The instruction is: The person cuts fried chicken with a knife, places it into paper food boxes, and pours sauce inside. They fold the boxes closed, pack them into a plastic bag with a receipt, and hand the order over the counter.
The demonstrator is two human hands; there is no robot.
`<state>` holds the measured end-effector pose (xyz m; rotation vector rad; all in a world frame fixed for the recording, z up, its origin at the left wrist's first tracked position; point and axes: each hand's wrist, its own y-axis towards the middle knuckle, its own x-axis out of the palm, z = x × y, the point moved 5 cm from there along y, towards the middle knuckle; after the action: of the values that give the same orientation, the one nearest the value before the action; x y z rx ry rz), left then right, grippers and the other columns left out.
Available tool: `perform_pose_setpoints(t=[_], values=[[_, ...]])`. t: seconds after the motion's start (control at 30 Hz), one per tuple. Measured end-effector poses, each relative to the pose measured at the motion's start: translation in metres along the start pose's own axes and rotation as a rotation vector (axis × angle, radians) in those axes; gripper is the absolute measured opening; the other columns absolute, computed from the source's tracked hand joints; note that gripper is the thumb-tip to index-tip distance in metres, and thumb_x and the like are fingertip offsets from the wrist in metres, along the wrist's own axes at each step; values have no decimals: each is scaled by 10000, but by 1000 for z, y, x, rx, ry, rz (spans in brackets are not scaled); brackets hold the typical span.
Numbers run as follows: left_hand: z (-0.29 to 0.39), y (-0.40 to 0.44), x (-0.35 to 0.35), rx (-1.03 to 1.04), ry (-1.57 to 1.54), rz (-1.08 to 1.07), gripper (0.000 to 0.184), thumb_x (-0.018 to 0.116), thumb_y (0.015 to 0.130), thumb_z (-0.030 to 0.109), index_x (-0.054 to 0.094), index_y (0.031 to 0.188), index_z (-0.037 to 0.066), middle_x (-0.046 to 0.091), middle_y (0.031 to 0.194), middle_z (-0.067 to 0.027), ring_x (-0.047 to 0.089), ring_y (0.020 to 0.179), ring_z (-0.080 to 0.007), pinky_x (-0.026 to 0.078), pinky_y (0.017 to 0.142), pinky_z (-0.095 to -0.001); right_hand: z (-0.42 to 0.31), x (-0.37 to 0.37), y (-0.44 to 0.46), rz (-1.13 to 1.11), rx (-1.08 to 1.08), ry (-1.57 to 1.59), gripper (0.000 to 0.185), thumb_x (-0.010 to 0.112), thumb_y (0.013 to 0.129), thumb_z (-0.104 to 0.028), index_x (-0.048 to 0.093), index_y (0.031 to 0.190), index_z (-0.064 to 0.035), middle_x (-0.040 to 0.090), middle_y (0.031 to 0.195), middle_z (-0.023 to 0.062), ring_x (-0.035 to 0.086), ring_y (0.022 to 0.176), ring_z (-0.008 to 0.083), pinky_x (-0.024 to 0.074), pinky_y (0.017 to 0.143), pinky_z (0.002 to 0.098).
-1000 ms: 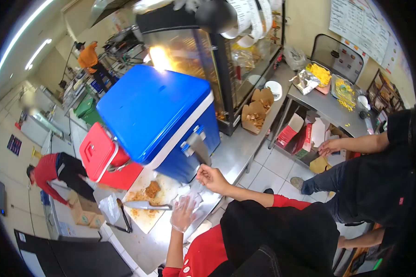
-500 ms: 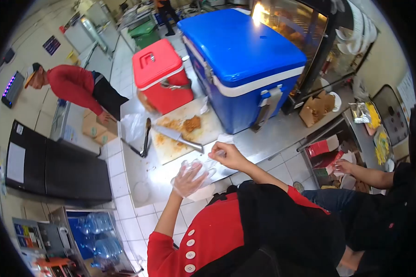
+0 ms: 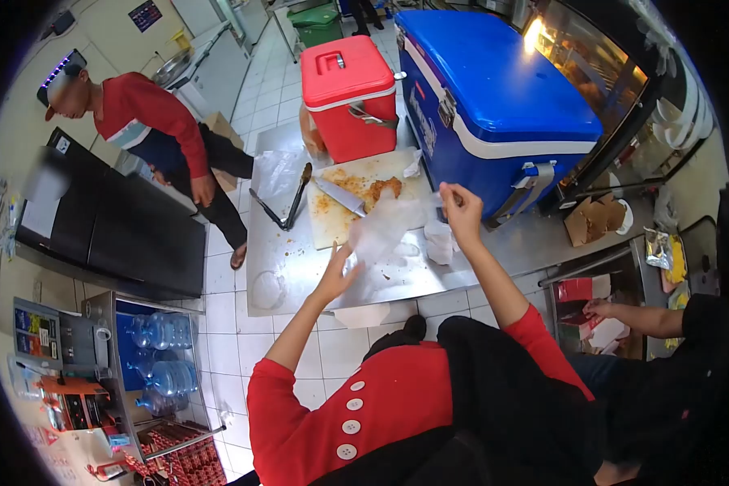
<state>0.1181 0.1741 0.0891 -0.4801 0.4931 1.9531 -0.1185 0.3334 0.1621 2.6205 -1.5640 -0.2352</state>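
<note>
**While the right hand pinches thin clear plastic, the left hand hangs loosely at its edge**

Nearest, below the hands, is the wearer's red top [image 3: 409, 381] with white buttons. The right hand [image 3: 463, 217] has its fingers bunched at the right end of the clear plastic [image 3: 385, 233], which spreads, blurred, between both hands over the near side of a metal table [image 3: 300, 279]. The left hand [image 3: 336, 277] has its fingers loosely extended at the plastic's lower left edge; whether they grip it cannot be told.

Crumpled white paper [image 3: 439, 245] lies on the table just below the right hand. Behind the plastic is a cutting board [image 3: 328, 231] strewn with crumbs, bearing a knife [image 3: 340, 196] whose handle end is hidden and a browned piece of food [image 3: 385, 188]. Black tongs [image 3: 296, 201] lie spread just left of the board.

Farther back stand a red cooler [image 3: 350, 113] and, right of it, a larger blue cooler [image 3: 494, 73], both lidded. At the far left, a person in a red sweater [image 3: 150, 105] stands beside a dark refrigerator [image 3: 142, 223]. Beyond the coolers are a lit glass cabinet [image 3: 583, 44] and a green bin [image 3: 316, 28].
</note>
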Motion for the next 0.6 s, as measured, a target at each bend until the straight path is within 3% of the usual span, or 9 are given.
perform_pose_setpoints(t=[0.07, 0.17, 0.2, 0.3, 0.37, 0.43, 0.5, 0.57, 0.6], values=[[-7, 14, 1, -531, -1067, 194, 610, 352, 965, 418, 169, 1467, 123, 295, 1466, -131, 342, 1331, -289, 250, 1099, -462, 12, 8, 15, -172, 230, 179, 335, 532, 946, -335, 674, 1027, -43, 649, 814, 88, 604, 739, 113, 448, 646, 227], [-19, 65, -11, -447, -1297, 300, 613, 401, 943, 443, 283, 1395, 47, 403, 1380, -174, 473, 1200, -312, 389, 968, -439, 17, 13, -4, -87, 329, 343, 386, 521, 954, -300, 569, 1207, -11, 621, 1047, 114, 589, 935, 137, 449, 782, 243], [-29, 88, -15, -408, -1374, 332, 620, 417, 935, 452, 321, 1371, 22, 439, 1351, -189, 516, 1156, -320, 435, 925, -432, 25, 9, -12, -78, 183, 292, 370, 521, 952, -245, 540, 1224, 6, 602, 1092, 117, 574, 960, 140, 445, 813, 246], [-75, 149, -37, -413, -330, 185, 683, 594, 848, 407, 332, 1345, 20, 470, 1302, -205, 551, 1082, -353, 444, 888, -462, 58, -29, -64, -99, -32, 223, 302, 512, 951, -152, 543, 1189, 32, 599, 1107, 113, 557, 1011, 145, 441, 857, 257], [-118, 177, -62, -362, 69, 364, 780, 735, 701, 405, 392, 1275, 3, 481, 1246, -216, 511, 1085, -361, 395, 931, -452, 74, -55, -124, -233, 235, 260, 265, 479, 960, -134, 563, 1163, 15, 606, 1112, 101, 552, 1065, 159, 416, 922, 280], [-105, 191, -102, -457, 424, 701, 903, 809, 570, 428, 403, 1242, -18, 473, 1209, -224, 441, 1127, -368, 343, 973, -443, 84, -67, -189, -421, 260, 237, 369, 531, 930, -290, 564, 1154, 2, 636, 1051, 98, 586, 953, 178, 430, 863, 305], [-105, 211, -144, -318, 437, 919, 970, 826, 532, 463, 396, 1236, -47, 457, 1206, -237, 383, 1172, -376, 327, 978, -446, 101, -72, -241, -530, 376, 140, 400, 542, 911, -318, 556, 1171, -14, 627, 1071, 106, 577, 980, 198, 429, 874, 319], [-184, 265, -181, -108, 359, 840, 1126, 842, 457, 567, 382, 1262, -73, 437, 1270, -261, 403, 1189, -374, 295, 1032, -447, 128, -73, -286, -550, 529, -20, 432, 554, 892, -346, 548, 1188, -30, 617, 1091, 114, 567, 1007, 218, 427, 884, 334], [-230, 294, -192, -161, 549, 673, 1037, 821, 553, 536, 394, 1287, -59, 483, 1255, -252, 438, 1180, -371, 290, 1056, -436, 143, -75, -304, -520, 599, -120, 449, 560, 882, -360, 543, 1196, -38, 612, 1101, 118, 562, 1021, 228, 426, 889, 341]])
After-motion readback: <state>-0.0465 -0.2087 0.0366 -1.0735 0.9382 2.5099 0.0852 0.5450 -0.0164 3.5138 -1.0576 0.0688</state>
